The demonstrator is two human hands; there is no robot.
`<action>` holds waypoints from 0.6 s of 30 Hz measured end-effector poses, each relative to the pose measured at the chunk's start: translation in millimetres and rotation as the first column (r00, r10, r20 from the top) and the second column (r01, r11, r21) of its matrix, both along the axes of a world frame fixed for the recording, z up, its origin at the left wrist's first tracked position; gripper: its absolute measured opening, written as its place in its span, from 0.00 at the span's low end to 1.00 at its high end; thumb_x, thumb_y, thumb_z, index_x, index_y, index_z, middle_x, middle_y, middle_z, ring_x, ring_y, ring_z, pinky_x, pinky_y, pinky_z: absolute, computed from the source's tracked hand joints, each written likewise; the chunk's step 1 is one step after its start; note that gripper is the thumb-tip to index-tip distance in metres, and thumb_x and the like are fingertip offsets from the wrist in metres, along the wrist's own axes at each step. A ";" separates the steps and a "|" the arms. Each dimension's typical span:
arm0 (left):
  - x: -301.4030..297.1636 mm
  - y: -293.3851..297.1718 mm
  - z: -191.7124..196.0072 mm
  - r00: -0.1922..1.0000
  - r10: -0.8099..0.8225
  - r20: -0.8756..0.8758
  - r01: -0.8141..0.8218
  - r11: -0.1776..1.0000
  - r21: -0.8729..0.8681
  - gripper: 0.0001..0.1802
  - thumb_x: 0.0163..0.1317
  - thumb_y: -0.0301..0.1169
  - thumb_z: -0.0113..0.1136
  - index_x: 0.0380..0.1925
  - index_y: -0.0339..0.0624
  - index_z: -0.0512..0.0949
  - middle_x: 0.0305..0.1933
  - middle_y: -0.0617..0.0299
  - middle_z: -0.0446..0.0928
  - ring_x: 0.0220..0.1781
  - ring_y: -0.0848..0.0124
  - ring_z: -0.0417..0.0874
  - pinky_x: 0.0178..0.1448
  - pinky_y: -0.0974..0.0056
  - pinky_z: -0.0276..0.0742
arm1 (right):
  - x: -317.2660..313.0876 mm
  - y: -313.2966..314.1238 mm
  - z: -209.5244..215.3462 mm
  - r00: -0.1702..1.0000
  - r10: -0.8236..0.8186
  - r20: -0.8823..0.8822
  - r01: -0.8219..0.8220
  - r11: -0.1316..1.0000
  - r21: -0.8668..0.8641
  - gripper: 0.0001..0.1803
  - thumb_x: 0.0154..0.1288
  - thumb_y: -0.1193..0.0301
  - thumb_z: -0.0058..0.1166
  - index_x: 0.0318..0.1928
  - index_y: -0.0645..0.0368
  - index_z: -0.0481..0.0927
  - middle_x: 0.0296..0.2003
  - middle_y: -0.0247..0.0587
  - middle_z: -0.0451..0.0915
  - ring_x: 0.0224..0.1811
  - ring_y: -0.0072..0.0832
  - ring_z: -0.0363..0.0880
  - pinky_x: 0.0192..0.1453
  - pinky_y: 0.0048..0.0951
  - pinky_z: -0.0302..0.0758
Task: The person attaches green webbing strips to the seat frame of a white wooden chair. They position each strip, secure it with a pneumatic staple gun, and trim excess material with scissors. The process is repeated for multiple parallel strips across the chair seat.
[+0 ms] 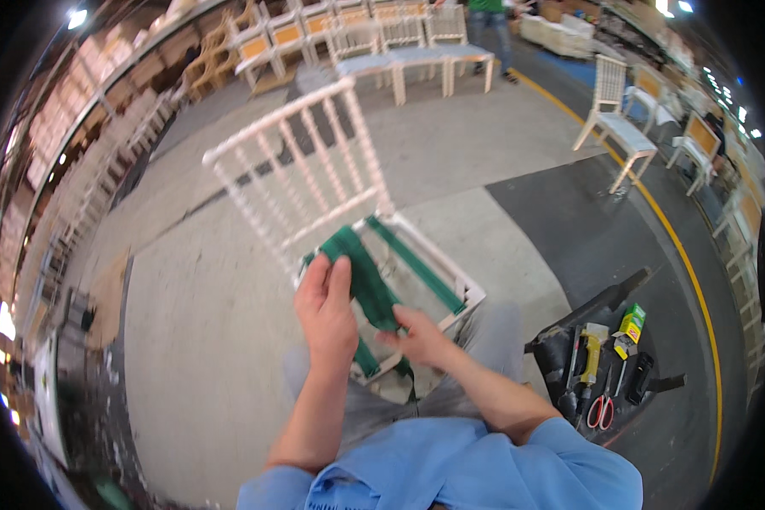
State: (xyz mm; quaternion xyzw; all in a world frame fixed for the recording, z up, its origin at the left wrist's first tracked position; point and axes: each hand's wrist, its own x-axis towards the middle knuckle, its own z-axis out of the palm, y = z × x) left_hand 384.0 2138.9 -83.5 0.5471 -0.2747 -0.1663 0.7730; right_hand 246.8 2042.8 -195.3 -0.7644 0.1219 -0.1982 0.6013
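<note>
Head view shows a white chair frame in the middle of the frame, tilted, with green webbing straps across its open seat. Left hand lies with fingers stretched, pressing a strap near the seat's back rail. Right hand pinches the same strap lower down, fingers half closed. Black tool tray with red scissors sits at lower right.

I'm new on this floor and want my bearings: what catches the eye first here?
The white spindle-back chair at centre, its open seat frame crossed by green webbing, which the left hand and right hand both touch. At lower right, a black tool tray holds red-handled scissors.
</note>
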 end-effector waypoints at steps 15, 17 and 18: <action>-52.3 69.3 -129.9 0.803 -0.013 -0.596 0.118 0.983 0.138 0.07 0.75 0.28 0.67 0.49 0.41 0.86 0.42 0.69 0.87 0.37 0.82 0.80 0.41 0.73 0.73 | -17.7 -0.5 -15.4 0.958 0.179 -0.226 -0.067 0.901 0.429 0.18 0.80 0.69 0.60 0.63 0.66 0.83 0.49 0.33 0.87 0.49 0.19 0.81 0.57 0.26 0.78; -61.1 80.3 -148.5 0.820 -0.054 -0.569 0.203 0.958 0.202 0.10 0.75 0.26 0.65 0.53 0.38 0.84 0.48 0.64 0.87 0.48 0.75 0.86 0.53 0.67 0.82 | -8.0 -0.6 -10.0 0.960 0.144 -0.240 -0.038 0.916 0.399 0.15 0.80 0.69 0.60 0.59 0.66 0.84 0.46 0.31 0.86 0.47 0.17 0.79 0.55 0.24 0.77; -66.9 80.6 -152.8 0.811 -0.079 -0.580 0.246 0.945 0.216 0.10 0.75 0.26 0.66 0.53 0.38 0.84 0.48 0.65 0.86 0.48 0.75 0.86 0.54 0.67 0.82 | -6.2 -2.2 -12.6 0.962 0.126 -0.242 -0.022 0.920 0.391 0.13 0.80 0.69 0.61 0.56 0.66 0.84 0.44 0.29 0.85 0.45 0.16 0.78 0.52 0.23 0.76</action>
